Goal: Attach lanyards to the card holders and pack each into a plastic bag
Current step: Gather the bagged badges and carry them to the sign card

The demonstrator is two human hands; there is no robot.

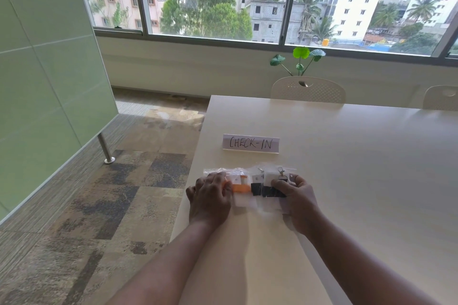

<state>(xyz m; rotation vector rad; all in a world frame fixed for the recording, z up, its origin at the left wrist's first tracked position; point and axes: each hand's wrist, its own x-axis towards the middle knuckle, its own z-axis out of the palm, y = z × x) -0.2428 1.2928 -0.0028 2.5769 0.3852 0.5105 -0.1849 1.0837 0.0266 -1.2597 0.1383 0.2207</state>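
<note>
Clear plastic bags (247, 202), glossy, crinkled | orange lanyard (241, 188), black lanyard (269, 191), metal clip (281, 172) | left hand (210, 197) curled on bags, grip unclear | right hand (297, 195) pinches black lanyard | table (347, 168) smooth, cream.

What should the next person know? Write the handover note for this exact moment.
Left hand: rests on the bagged orange lanyard, fingers curled over its left end.
Right hand: grips the bagged black lanyard, whose metal clip points toward the CHECK-IN sign.
Both lie side by side in clear plastic bags near the table edge.
Done: apparently packed. Left: card-holder attachment cannot be confirmed; check it.
</note>
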